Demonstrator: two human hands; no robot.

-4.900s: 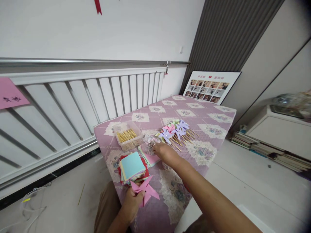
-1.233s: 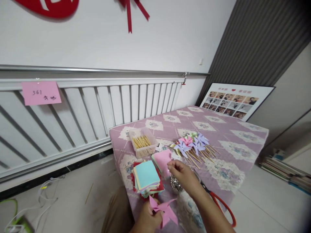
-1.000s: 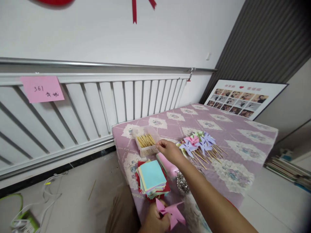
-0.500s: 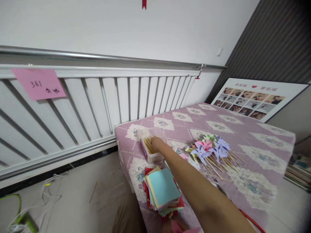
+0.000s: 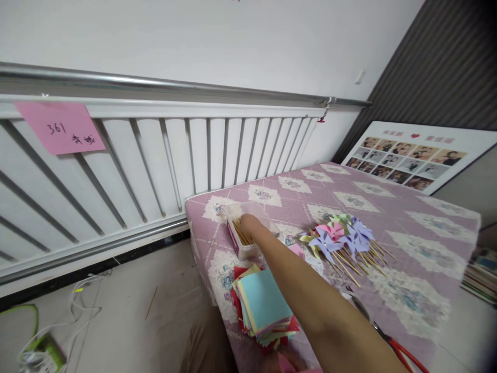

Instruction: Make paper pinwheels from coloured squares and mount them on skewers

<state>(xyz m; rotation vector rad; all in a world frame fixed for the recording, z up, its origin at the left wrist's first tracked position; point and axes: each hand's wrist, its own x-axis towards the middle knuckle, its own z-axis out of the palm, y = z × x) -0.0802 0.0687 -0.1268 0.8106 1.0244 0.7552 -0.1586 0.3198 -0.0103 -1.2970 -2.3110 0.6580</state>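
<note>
The right hand (image 5: 250, 227) reaches into a clear plastic box (image 5: 245, 235) of wooden sticks (image 5: 243, 234), its fingertips down among them; whether the fingers have closed on a stick cannot be told, since the back of the hand hides them. The forearm runs from the lower right corner across the table to that box. The box sits near the table's left edge, on a purple patterned cloth (image 5: 388, 217). Just in front of it, nearer the person, lies a stack of coloured paper squares (image 5: 264, 305) with a light blue sheet on top and red sheets showing beneath. The left hand (image 5: 277, 363) shows only as a sliver at the bottom edge, with a bit of pink paper (image 5: 297, 367) against it, so its grip cannot be told. To the right of the forearm lies a cluster of finished paper pinwheels (image 5: 341, 235) in purple, pink, green and yellow, their sticks fanned toward the right. Red-handled scissors (image 5: 392, 344) lie near the table's front right edge. Behind the table stands a white slatted radiator cover (image 5: 174, 150) bearing a pink note (image 5: 60, 127) marked 361, and a photo board (image 5: 411, 155) leans against the dark wall panel.
</note>
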